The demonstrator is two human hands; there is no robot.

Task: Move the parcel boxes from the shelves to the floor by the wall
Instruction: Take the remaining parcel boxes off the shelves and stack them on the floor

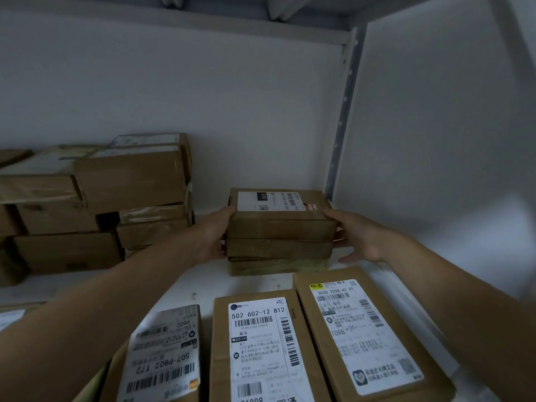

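Hands clamp a stack of three parcel boxes (280, 248) from either side. The left hand (213, 236) lies flat against the stack's left side, thumb hooked over the upper edge of the top box (287, 224), and its fingers curl round the side, mostly hidden by cardboard. The right hand (358, 237) mirrors it on the right side, with the thumb up on the top box's corner, the fingers bent along the lower boxes and one fingertip showing low down near the shelf board (203, 282). The bottom box appears to sit on that board, though the contact is hard to judge. Both forearms are bare and reach forward, converging on the stack with the wrists roughly level. Left of the left hand, close by but not touching it, stands a taller pile of brown boxes (116, 198). Nearer than the hands, between and under the forearms, three labelled boxes (261, 349) lie flat side by side. Beyond the right hand a perforated metal upright (342, 111) rises against the white wall (232, 97)
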